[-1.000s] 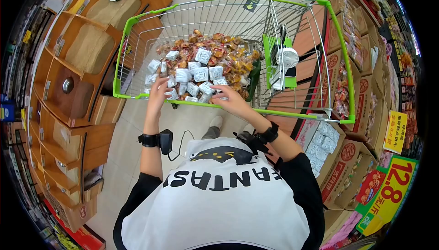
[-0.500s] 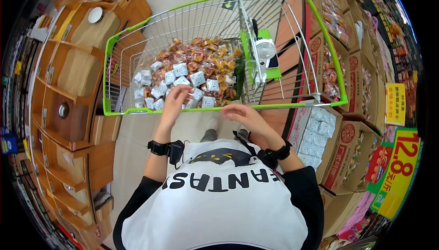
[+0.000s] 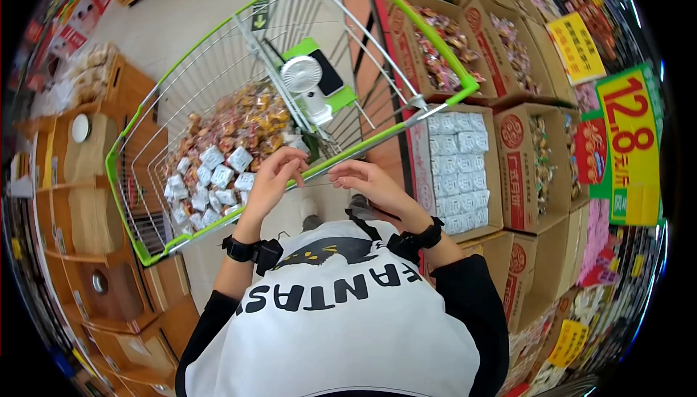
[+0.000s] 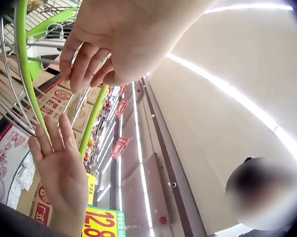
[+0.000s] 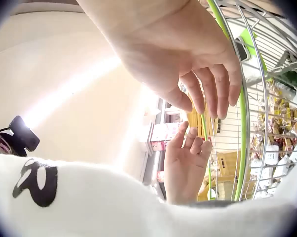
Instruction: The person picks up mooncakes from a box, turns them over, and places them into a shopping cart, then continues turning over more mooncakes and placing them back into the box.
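Both hands are free of any object and held over the near rail of a shopping cart [image 3: 465, 81] with green edges. My left hand [image 3: 278, 177] has relaxed, bent fingers, with its fingertips right at the rail in the head view. To its right, the right hand [image 3: 369, 183] hangs palm down, its fingers loosely extended. The right wrist view shows the right hand [image 5: 192, 59] beside the green rail. Inside the cart lie white wrapped packets [image 3: 239, 159] and a heap of brown and yellow snacks [image 3: 232, 117] in clear wrappers. A white handheld fan [image 3: 301, 76] and a dark phone [image 3: 327, 70] sit at the seat panel.
Cardboard boxes of packaged goods stand on the right, one holding white packets [image 3: 457, 164]. A green and yellow price sign [image 3: 630, 143] hangs beyond them. Wooden shelving [image 3: 94, 215] with a white plate [image 3: 81, 128] lines the left. Tiled floor [image 3: 210, 5] shows ahead.
The cart has swung and slid leftward in the view, while the boxes on the right have come closer. Both hands have drawn back from the packets toward the rail and come nearer each other.
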A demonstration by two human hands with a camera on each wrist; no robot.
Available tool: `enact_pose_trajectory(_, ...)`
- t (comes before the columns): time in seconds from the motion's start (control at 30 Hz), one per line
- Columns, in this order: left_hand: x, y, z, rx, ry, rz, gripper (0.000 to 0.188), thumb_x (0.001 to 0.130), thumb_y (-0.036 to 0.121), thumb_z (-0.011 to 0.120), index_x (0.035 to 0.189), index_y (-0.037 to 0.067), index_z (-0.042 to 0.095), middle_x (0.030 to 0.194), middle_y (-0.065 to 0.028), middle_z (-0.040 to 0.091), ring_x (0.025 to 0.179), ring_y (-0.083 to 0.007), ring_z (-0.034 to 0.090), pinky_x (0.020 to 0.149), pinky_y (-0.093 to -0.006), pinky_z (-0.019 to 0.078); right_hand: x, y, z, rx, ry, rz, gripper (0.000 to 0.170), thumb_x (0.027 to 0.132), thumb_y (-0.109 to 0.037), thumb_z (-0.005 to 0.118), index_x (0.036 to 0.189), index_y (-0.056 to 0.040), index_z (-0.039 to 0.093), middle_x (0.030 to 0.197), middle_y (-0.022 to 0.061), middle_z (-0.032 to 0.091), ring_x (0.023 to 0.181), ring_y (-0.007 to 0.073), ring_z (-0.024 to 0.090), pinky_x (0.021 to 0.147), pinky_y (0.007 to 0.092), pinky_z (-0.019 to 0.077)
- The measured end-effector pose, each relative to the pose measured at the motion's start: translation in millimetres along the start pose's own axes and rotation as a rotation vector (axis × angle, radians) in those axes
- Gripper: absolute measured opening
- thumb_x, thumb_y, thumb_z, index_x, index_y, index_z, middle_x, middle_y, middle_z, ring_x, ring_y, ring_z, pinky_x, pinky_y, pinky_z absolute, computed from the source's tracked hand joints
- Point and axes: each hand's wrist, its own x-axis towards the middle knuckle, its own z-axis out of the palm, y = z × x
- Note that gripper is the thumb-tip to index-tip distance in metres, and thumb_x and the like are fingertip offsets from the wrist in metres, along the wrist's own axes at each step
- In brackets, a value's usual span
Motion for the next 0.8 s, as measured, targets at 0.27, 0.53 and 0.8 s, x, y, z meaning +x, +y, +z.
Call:
enact_pose_trajectory(0.27, 42, 3, 54, 0.049, -0.259, -0.073, 0.017, 0.084, 0.009, 0.042, 0.094, -0.002, 0.051, 0.076, -0.0082, 0.055, 0.054, -0.0123, 0.052, 0.052, -0.0223, 0.0422, -35, 10, -43, 0.021, 0.205, -0.076, 0.024, 0.080, -0.011, 0.052, 0.102, -0.0006, 0.053, 0.092, 0.0070, 0.058, 0.085, 0.0129, 0.055, 0.076, 0.0246, 0.0422)
enact_pose_trajectory(0.53, 80, -7, 106, 0.037, -0.479, -0.084, 0.018, 0.084, 0.009, 0.043, 0.096, -0.001, 0.051, 0.077, -0.0063, 0.056, 0.066, -0.0112, 0.053, 0.064, -0.0226, 0.0432, -64, 29, -92, 0.065, 0.401, -0.133, 0.020, 0.080, -0.010, 0.050, 0.099, -0.0014, 0.054, 0.091, 0.0061, 0.058, 0.084, 0.0122, 0.055, 0.072, 0.0233, 0.0425)
enact_pose_trajectory(0.8, 111, -23, 147, 0.066, -0.593, -0.129, 0.017, 0.084, 0.009, 0.041, 0.093, 0.000, 0.053, 0.077, -0.0053, 0.056, 0.070, -0.0109, 0.053, 0.067, -0.0218, 0.0428, -97, 57, -167, 0.130, 0.802, -0.081, 0.020, 0.081, -0.015, 0.051, 0.097, -0.0034, 0.055, 0.085, 0.0054, 0.059, 0.077, 0.0117, 0.056, 0.067, 0.0212, 0.0431)
